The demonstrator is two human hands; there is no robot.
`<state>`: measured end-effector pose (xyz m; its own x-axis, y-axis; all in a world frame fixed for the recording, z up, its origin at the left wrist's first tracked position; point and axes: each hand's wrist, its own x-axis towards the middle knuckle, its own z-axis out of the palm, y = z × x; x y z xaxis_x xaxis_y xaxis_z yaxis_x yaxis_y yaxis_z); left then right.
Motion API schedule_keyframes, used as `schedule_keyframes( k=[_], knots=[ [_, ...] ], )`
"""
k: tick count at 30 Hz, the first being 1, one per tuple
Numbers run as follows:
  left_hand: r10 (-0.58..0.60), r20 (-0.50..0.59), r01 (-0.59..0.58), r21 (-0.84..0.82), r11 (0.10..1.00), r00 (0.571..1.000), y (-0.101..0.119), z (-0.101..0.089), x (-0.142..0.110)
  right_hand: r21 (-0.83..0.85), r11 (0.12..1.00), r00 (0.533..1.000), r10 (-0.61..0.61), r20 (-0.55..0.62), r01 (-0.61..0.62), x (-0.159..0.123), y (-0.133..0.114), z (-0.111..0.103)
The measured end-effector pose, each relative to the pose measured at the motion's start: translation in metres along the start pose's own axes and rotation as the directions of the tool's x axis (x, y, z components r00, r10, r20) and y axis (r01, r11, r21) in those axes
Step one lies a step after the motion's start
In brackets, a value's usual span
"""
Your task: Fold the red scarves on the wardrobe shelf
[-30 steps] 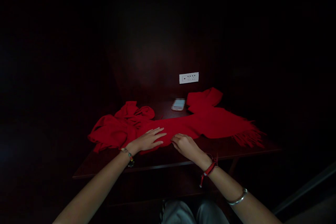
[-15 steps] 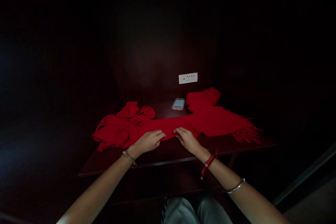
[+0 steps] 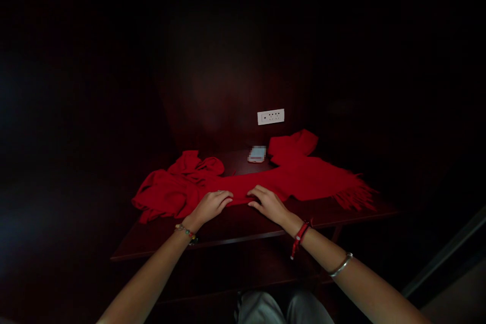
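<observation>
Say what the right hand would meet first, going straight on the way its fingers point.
The right hand would likely meet the red fringed cloth first; whether the two touch now is unclear.

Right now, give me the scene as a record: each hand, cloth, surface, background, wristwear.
left_hand: left hand at the scarf's near edge; pinch unclear
right_hand: right hand at the same edge, thumb and fingers parted
cloth: red fringed scarf, bunched at left, flatter between the hands, fringe spread at right
surface: dark tabletop under the scarf
behind_scarf: pixelated phone-like device on the tabletop; white socket plate above
left_wrist: beaded bracelet
right_arm: red cord bracelet, silver bangle
</observation>
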<state>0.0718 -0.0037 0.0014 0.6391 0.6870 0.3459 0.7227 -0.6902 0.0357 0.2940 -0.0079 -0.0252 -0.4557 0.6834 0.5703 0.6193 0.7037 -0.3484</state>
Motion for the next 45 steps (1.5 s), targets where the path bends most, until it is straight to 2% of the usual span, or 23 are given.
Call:
schedule_keyframes(
  k=[13,18,23,26,30,34,39,45],
  knots=[
    [0.071,0.041,-0.077,0.194,0.978,0.997,0.000,0.000,-0.001,-0.186,0.982,0.998,0.020,0.052,-0.010,0.002,-0.003,0.003],
    [0.207,0.037,-0.209,0.253,0.945,0.978,0.014,-0.006,0.002,-0.194,0.981,0.998,0.043,0.052,-0.032,0.003,-0.005,0.001],
    [0.214,-0.034,-0.193,0.309,0.931,0.976,0.011,-0.003,0.002,-0.174,0.984,0.998,0.034,0.057,-0.024,0.003,-0.006,0.001],
    [0.216,-0.074,-0.185,0.296,0.937,0.974,0.006,0.000,0.001,-0.164,0.986,0.999,-0.028,0.021,0.031,0.006,-0.010,0.003],
    [0.224,-0.054,-0.198,0.296,0.934,0.973,0.004,0.002,0.000,-0.217,0.971,0.995,-0.093,0.036,0.098,0.011,-0.016,0.009],
    [0.183,-0.018,-0.171,0.273,0.947,0.983,0.005,0.002,0.000,-0.266,0.959,0.994,-0.078,0.073,0.095,0.013,-0.019,0.015],
    [0.124,-0.006,-0.121,0.161,0.979,0.992,0.007,0.001,0.001,-0.290,0.954,0.995,-0.055,0.086,0.078,0.011,-0.017,0.015],
    [0.095,0.053,-0.097,0.036,0.995,0.994,0.008,-0.004,-0.002,-0.303,0.943,0.986,-0.102,0.129,0.137,0.006,-0.022,0.008]
  ],
)
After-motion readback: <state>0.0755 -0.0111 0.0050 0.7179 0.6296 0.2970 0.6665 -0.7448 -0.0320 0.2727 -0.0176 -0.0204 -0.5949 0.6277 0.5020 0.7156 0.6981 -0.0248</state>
